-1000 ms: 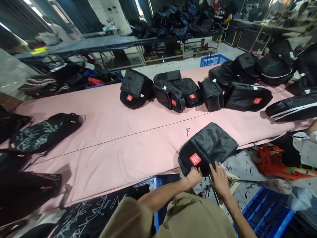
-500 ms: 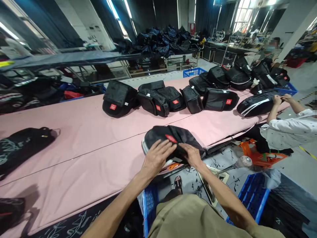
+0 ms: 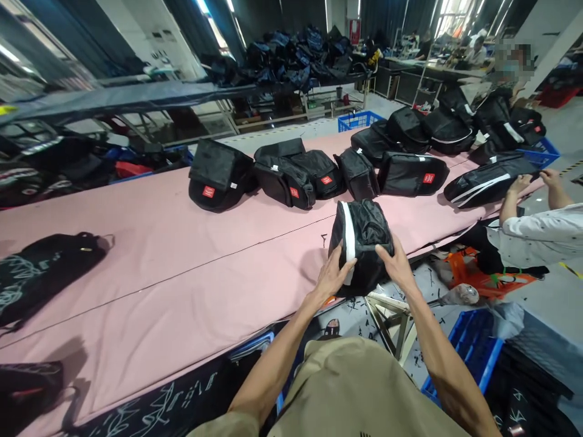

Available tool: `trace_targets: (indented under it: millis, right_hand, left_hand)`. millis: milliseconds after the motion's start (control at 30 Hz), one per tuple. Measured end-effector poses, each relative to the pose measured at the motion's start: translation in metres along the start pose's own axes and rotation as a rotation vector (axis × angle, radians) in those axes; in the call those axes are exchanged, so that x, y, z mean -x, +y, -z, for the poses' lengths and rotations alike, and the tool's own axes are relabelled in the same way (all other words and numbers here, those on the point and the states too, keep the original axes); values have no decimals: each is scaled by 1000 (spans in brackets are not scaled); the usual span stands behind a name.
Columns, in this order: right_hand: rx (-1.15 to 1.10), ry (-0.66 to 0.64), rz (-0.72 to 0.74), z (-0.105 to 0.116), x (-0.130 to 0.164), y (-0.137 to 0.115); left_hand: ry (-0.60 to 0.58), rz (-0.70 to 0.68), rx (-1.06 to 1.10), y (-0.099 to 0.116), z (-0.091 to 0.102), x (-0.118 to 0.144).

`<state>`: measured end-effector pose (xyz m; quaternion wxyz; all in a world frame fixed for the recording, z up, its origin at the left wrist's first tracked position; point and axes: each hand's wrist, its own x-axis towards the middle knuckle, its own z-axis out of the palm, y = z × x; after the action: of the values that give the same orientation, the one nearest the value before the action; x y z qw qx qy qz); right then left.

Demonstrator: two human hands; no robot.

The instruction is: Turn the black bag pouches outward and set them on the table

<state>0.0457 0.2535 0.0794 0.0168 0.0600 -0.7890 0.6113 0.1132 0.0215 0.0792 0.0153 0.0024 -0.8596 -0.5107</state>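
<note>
Nearest the camera are the person's khaki-clad lap and two bare forearms reaching forward. The left hand [image 3: 334, 276] and the right hand [image 3: 396, 264] are closed on a black bag [image 3: 362, 243], one on each side of it, fingers wrapped over its lower part. The bag stands on end at the near edge of the pink table [image 3: 182, 267], a white stripe [image 3: 348, 240] running up its left face. Below the hands, off the table, a wooden stool [image 3: 392, 315] stands on a floor littered with black scraps, and a blue crate [image 3: 469, 352] sits to the right of it.

To the left, a black bag with a pale scribble print [image 3: 45, 270] lies on the table, well apart from the held one.

Further back, a row of black bags [image 3: 291, 176] lies across the table's far side, several with small red labels. At the right end of the row a long bag with white stripes [image 3: 492, 182] rests near the table's edge; a co-worker in a white sleeve [image 3: 537, 233] has both hands at its far end.

Beyond the table runs a dark bench [image 3: 136, 97], and behind it a heap of dark bags [image 3: 296, 57] fills the back of the room.
</note>
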Motion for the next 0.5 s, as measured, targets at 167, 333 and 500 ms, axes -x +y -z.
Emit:
trace_targets:
  millis: [167, 333, 500]
  right_hand:
    - [256, 113, -49, -30, -30, -47]
    - [436, 35, 62, -61, -16, -52]
    - [501, 79, 105, -47, -18, -39]
  left_hand:
    - [69, 161, 35, 16, 12, -26]
    - [293, 280, -94, -26, 47, -44]
    - [284, 749, -45, -107, 44, 25]
